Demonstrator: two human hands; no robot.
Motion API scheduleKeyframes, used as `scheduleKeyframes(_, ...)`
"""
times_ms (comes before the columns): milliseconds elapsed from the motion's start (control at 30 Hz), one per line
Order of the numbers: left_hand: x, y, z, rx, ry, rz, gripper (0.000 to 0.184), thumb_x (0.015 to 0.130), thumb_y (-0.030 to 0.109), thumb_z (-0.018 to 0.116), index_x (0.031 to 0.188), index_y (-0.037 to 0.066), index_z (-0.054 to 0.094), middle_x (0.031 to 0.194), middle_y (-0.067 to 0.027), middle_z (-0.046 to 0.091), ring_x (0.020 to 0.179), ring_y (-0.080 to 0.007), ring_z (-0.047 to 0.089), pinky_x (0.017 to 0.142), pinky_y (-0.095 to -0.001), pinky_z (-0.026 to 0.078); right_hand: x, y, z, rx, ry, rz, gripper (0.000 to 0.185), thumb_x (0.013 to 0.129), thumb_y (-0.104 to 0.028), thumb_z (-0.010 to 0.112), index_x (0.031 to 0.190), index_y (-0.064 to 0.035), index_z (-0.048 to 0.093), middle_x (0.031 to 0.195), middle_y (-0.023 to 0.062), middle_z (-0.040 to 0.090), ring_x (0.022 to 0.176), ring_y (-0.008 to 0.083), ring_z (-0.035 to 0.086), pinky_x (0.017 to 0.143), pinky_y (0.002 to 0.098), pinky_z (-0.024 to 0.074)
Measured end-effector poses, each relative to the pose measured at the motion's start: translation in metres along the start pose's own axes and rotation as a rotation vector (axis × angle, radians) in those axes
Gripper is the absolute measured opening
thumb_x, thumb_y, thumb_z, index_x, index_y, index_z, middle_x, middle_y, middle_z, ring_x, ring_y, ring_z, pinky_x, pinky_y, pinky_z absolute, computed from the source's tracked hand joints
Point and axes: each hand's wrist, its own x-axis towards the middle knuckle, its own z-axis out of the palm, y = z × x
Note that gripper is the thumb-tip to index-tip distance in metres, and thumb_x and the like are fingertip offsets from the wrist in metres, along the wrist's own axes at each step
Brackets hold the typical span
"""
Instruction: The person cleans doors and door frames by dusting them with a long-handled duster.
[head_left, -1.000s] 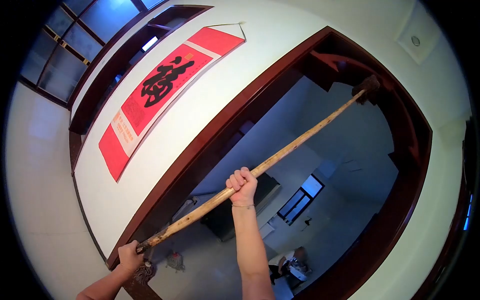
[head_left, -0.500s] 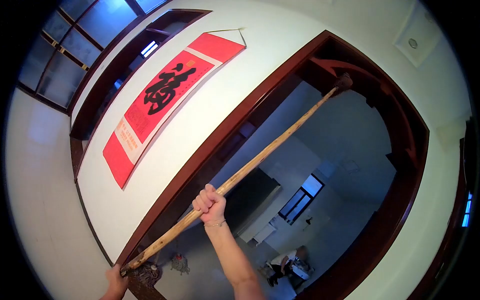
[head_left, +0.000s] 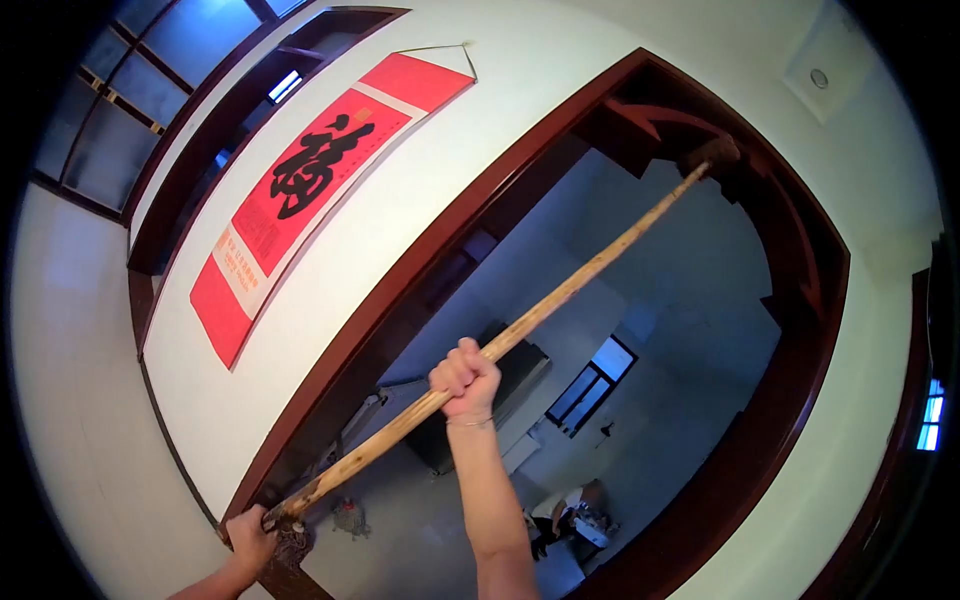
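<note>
A long wooden pole (head_left: 565,290) crosses the view from lower left to upper right. My right hand (head_left: 467,382) is wrapped around its middle. My left hand (head_left: 252,533) grips it at the low end, near the bottom corner of a dark red door frame. At the far end is a dark brown clump (head_left: 722,152), which may be a mop or duster head. It is up against the curved wooden trim (head_left: 690,120) under the top of the frame, though exact contact is hard to make out.
Beside the opening, a red scroll (head_left: 310,185) with black writing hangs on the white wall (head_left: 400,235). Through the doorway a person (head_left: 567,515) sits in the room beyond. Grey strands of a mop (head_left: 350,518) are on the floor past the frame's lower end.
The pole's far end has shifted right along the trim. Both hands have moved right and somewhat upward with it, still gripping. The camera view has shifted slightly.
</note>
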Motion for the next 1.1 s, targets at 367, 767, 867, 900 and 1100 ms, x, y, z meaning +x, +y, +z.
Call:
scheduleKeyframes(367,-0.022,-0.025,0.013,-0.009,0.101,-0.057,0.018,0.055,0.008,0.065,0.068,0.005,0.053,0.061,-0.0176,0.054,0.064,-0.0376,0.056,0.056,-0.043,0.042,-0.005,0.024,0.0,0.021,-0.028,0.083,0.024,0.072,-0.012,0.051,0.059,-0.016,0.031,0.044,-0.0043,0.026,0.034,0.0097,0.023,0.04,0.0262,0.0236)
scheduleKeyframes(767,-0.103,-0.079,0.001,-0.115,-0.307,-0.268,0.03,0.063,0.018,0.069,0.085,-0.002,0.062,0.067,-0.0178,0.061,0.063,-0.0281,0.059,0.062,-0.0374,0.045,-0.069,0.091,0.039,-0.127,0.242,0.15,0.022,0.08,-0.005,0.048,0.065,-0.0141,0.035,0.049,-0.0027,0.032,0.039,0.0107,0.032,0.044,0.0276,0.0313)
scheduleKeyframes(867,-0.08,-0.048,-0.004,-0.329,-0.506,-0.36,0.031,0.065,0.022,0.07,0.084,-0.003,0.063,0.065,-0.0117,0.061,0.061,-0.0169,0.057,0.062,-0.034,0.045,-0.064,0.072,0.046,-0.286,0.372,0.002,0.019,0.082,-0.005,0.049,0.069,-0.0126,0.038,0.054,-0.0015,0.035,0.043,0.011,0.037,0.046,0.0286,0.0354)
scheduleKeyframes(900,-0.071,-0.04,-0.003,-0.415,-0.61,-0.358,0.031,0.066,0.022,0.07,0.083,-0.003,0.063,0.065,-0.0083,0.061,0.061,-0.0121,0.055,0.062,-0.0323,0.045,-0.062,0.061,0.048,-0.371,0.368,-0.091,0.017,0.083,-0.005,0.05,0.072,-0.0116,0.039,0.057,-0.0006,0.037,0.045,0.0114,0.039,0.046,0.0293,0.0374)
scheduleKeyframes(1100,-0.017,0.022,0.002,-0.666,-0.951,-0.258,0.03,0.07,0.022,0.071,0.058,0.003,0.051,0.053,-0.0019,0.05,0.046,-0.0129,0.046,0.048,-0.0302,0.038,-0.044,-0.013,0.052,-0.667,0.495,-0.348,0.014,0.078,-0.002,0.05,0.073,-0.0063,0.037,0.058,0.005,0.041,0.043,0.0149,0.044,0.04,0.0282,0.0389)
